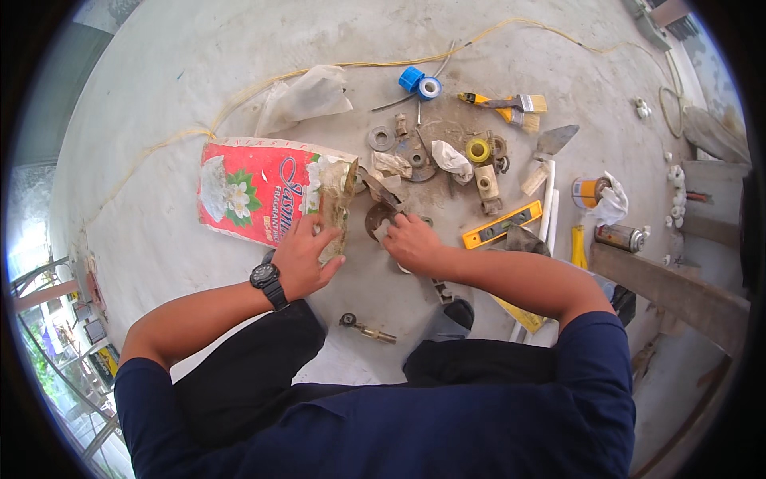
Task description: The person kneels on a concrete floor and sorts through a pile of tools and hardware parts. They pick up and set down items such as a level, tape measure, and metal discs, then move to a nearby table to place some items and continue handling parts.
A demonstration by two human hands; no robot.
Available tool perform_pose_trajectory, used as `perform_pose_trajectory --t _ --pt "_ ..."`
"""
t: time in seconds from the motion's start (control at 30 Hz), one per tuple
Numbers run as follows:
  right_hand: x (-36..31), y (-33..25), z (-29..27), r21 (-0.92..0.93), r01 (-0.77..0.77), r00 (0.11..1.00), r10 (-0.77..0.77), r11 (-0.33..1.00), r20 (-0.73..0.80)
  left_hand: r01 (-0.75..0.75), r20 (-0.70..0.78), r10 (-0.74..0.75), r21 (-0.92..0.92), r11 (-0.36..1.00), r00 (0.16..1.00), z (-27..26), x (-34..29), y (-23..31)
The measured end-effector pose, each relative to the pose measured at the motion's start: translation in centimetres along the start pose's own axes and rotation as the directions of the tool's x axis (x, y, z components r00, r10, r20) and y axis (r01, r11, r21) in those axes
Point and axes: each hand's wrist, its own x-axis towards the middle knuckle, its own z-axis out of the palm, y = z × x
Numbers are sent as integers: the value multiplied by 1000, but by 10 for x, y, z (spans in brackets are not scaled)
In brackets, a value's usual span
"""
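Note:
My left hand [303,251], with a black watch [269,281] on its wrist, rests on the open end of a red printed rice bag [263,188] lying flat. Its fingers are spread and its thumb points to the right. Beyond the bag's mouth, my right hand [411,242] has its fingers curled together beside a brown round disc [378,217]. Whatever those fingers hold is hidden. A dark, long tool [380,188] lies at an angle just past the disc, one end by the bag's mouth.
Around my hands lie a yellow spirit level [499,227], a trowel [556,140], paintbrushes [523,104], a yellow tape roll [477,150] and a pipe fitting [487,189]. Cans [622,237] stand or lie right, near a wooden beam [670,291]. A yellow cable [375,63] crosses behind.

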Motion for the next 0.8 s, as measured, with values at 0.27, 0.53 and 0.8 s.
perform_pose_trajectory --t 0.27,0.53,0.8 --pt "-11 8 -5 664 -134 979 203 736 -28 -62 259 84 -92 994 962 8 13 -10" --pt "1 35 -59 614 -236 969 131 753 211 221 358 -72 -397 891 931 -20 12 -10" --pt "78 26 -75 552 -203 961 57 808 270 -97 171 158 -319 943 973 -37 5 3"
